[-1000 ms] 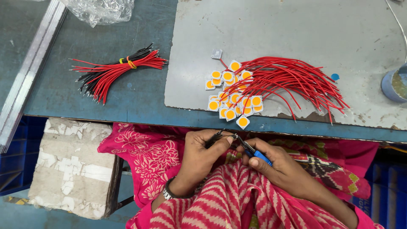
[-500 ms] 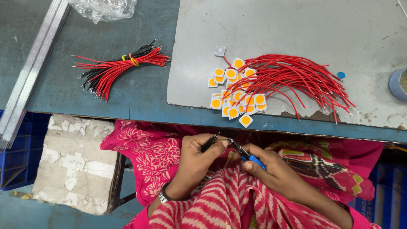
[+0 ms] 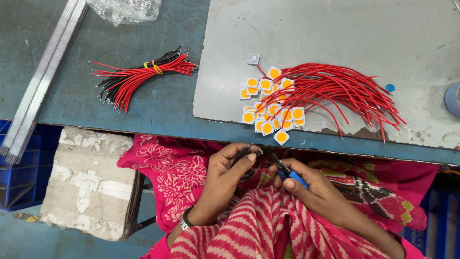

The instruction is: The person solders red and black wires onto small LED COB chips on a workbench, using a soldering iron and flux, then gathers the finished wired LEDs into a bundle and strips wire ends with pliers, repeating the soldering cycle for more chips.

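My left hand [image 3: 226, 169] pinches a thin black wire [image 3: 249, 152] over my lap, below the table's front edge. My right hand [image 3: 306, 187] grips a small blue-handled cutter [image 3: 287, 171], its metal tip pointing at the wire's end. On the grey mat [image 3: 335, 33] above lies a heap of small white squares with yellow round centres [image 3: 268, 103], each with a red wire [image 3: 335, 91] fanning out to the right. A banded bundle of red and black wires [image 3: 139, 76] lies on the blue-green table to the left.
A crumpled clear plastic bag [image 3: 127, 8] sits at the top edge. Metal strips [image 3: 43, 81] run along the table's left side. A worn white block [image 3: 86, 180] stands beside my lap, blue crates [image 3: 19, 177] at far left. A roll of tape [image 3: 453, 98] shows at right.
The view has shifted slightly. My hands stay over my lap with the wire and cutter, the cutter tip a little apart from the wire end.
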### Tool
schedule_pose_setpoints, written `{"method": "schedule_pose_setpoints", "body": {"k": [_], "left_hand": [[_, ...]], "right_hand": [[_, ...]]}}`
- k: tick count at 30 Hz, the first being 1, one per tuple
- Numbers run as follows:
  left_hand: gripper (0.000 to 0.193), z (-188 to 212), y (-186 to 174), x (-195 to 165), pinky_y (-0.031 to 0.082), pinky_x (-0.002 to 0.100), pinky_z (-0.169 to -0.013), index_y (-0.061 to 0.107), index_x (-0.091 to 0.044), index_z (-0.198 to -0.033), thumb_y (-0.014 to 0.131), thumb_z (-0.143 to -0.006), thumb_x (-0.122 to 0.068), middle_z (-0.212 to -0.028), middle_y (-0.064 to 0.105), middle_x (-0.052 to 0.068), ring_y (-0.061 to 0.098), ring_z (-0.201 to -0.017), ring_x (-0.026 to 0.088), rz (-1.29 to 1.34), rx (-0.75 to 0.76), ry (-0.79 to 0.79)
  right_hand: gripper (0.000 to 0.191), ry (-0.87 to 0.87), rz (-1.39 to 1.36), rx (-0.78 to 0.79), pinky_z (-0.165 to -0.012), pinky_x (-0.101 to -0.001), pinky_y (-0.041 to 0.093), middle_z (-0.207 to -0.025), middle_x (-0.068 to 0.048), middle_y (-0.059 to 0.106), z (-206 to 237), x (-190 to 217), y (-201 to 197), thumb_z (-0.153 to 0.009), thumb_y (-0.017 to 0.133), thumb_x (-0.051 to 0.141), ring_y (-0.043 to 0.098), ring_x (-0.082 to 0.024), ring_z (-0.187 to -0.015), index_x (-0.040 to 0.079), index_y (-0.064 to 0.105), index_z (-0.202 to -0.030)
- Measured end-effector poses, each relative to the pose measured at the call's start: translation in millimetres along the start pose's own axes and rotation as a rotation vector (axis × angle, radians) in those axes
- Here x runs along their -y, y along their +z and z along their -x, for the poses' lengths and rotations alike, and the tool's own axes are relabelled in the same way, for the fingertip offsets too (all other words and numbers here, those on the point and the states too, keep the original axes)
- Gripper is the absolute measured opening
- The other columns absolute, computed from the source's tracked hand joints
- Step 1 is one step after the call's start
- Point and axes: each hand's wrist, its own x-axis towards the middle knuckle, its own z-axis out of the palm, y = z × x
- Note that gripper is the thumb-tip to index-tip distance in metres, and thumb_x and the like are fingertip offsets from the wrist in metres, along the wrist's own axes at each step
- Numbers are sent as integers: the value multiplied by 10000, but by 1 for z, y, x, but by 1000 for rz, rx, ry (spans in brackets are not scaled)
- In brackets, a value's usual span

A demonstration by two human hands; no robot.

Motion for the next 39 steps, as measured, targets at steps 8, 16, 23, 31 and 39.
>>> {"method": "schedule_pose_setpoints", "body": {"k": [8, 16, 23, 31, 39], "left_hand": [[147, -1, -7, 10, 230, 217, -504, 590, -20, -1142, 560, -1054, -134, -715, 431, -92, 316, -569, 3, 146, 72, -5], [127, 3, 3, 6, 349, 182, -620, 607, 9, -1100, 573, -1073, -110, -866, 622, -49, 454, -735, -24, -58, 52, 130], [129, 10, 12, -12, 415, 188, -630, 613, 10, -1068, 597, -1041, -115, -844, 671, -30, 515, -755, -12, -281, 10, 160], [137, 10, 13, -21, 376, 208, -565, 648, 9, -1028, 623, -1021, -126, -739, 627, -29, 472, -685, -2, -429, 9, 164], [139, 9, 10, -21, 395, 203, -561, 685, 12, -1043, 644, -991, -110, -738, 635, -38, 485, -674, -9, -440, 27, 176]], "right_hand": [[491, -6, 28, 2, -872, -293, 529, -1010, -27, 697, -1, 3, 0, -989, 553, 425, 645, -116, -963, 72, 616, -1324], [491, 40, 87, 28, -882, -302, 537, -1020, -29, 714, 0, 18, -3, -976, 545, 434, 667, -126, -982, 84, 610, -1314], [463, 35, 156, 49, -898, -313, 536, -1022, -28, 724, -3, 27, -3, -985, 525, 440, 679, -132, -988, 79, 606, -1263], [444, 73, 182, 52, -895, -306, 535, -1017, -29, 729, -6, 26, -10, -981, 543, 389, 674, -135, -975, 73, 609, -1286], [412, 70, 158, 60, -895, -295, 530, -1019, -29, 712, -5, 25, -10, -987, 553, 328, 661, -131, -976, 67, 611, -1301]]}}
